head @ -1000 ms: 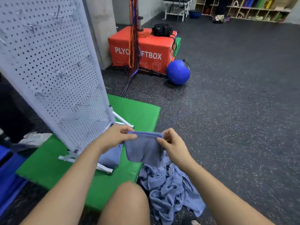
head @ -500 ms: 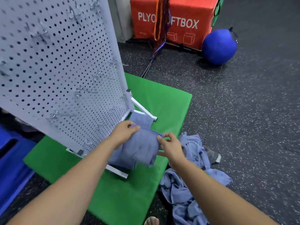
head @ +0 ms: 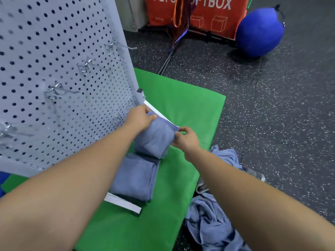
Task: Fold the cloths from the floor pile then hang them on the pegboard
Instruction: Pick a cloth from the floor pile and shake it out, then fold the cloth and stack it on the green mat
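I hold a folded blue-grey cloth (head: 154,140) by its top edge. My left hand (head: 139,117) pinches its left corner and my right hand (head: 184,137) pinches its right corner. The cloth hangs low over the green mat (head: 181,109), close to the lower right corner of the white pegboard (head: 59,73). A second folded blue-grey cloth (head: 135,176) lies on the mat just below the held one, over the pegboard's white foot (head: 123,202). The pile of crumpled blue-grey cloths (head: 213,220) lies on the floor at the mat's right edge. Metal hooks (head: 85,67) stick out of the pegboard.
A blue ball (head: 260,31) and a red plyo soft box (head: 204,13) stand on the dark speckled floor behind the mat. A thin stand with hanging cords (head: 179,24) rises between them and the pegboard. A grey shoe (head: 253,173) lies beside the pile.
My head has tipped down and moved closer. Both hands have carried the folded cloth forward and down toward the pegboard's lower right corner. The second folded cloth on the mat has come into full view.
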